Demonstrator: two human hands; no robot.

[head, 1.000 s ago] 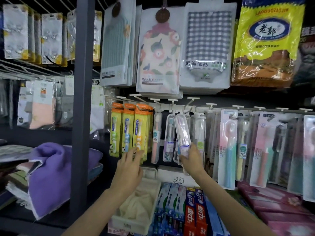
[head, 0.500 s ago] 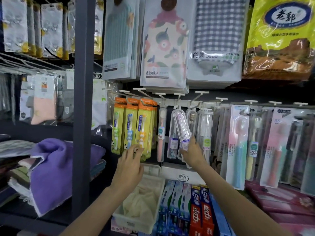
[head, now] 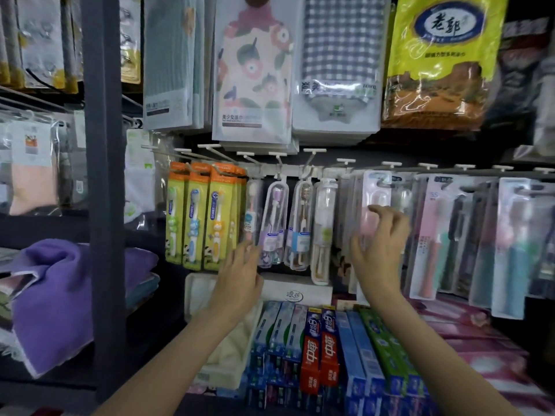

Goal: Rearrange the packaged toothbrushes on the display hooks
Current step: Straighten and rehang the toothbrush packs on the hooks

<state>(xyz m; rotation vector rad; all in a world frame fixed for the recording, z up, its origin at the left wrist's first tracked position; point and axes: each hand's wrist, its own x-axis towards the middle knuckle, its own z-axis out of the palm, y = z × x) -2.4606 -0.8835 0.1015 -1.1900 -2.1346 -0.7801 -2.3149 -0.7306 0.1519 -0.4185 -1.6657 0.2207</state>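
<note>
Head view: packaged toothbrushes in clear plastic cases [head: 274, 223] hang from white display hooks [head: 280, 163]; the left hand [head: 240, 274], fingers straight, reaches their lower ends; the right hand [head: 380, 250], fingers spread and loosely curled, touches a pink toothbrush pack [head: 375, 199]; both grip nothing.

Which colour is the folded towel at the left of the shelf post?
Purple; the folded towel shows clearly in the head view.

A row of white display hooks [head: 312, 168] carries the packaged toothbrushes [head: 271, 223]; below, toothpaste boxes [head: 318, 349] lie on a shelf.
</note>
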